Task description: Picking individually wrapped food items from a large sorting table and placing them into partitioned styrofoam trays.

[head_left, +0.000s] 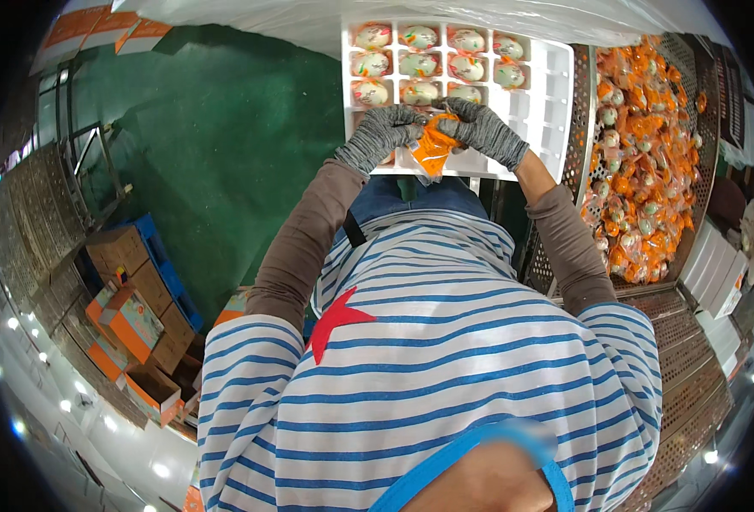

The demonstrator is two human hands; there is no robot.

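Note:
In grey knitted gloves, my left hand (383,134) and my right hand (487,131) meet above the near part of a white compartmented tray (559,96). Between them they pinch an orange-and-clear plastic packet (433,148); what is inside it is mostly hidden by the fingers. Pale eggs in clear and orange wrappers, such as one wrapped egg (420,64), lie singly in the tray's far and left compartments. Several compartments on its right side hold nothing. My hands hide part of the nearer rows.
To the right, a perforated metal table (581,128) bears a large heap of orange-wrapped eggs (645,173). White plastic sheeting (479,14) hangs beyond the tray. Left are a green floor (223,141), cardboard boxes (117,249) and a blue pallet (165,269). White trays (713,269) are stacked far right.

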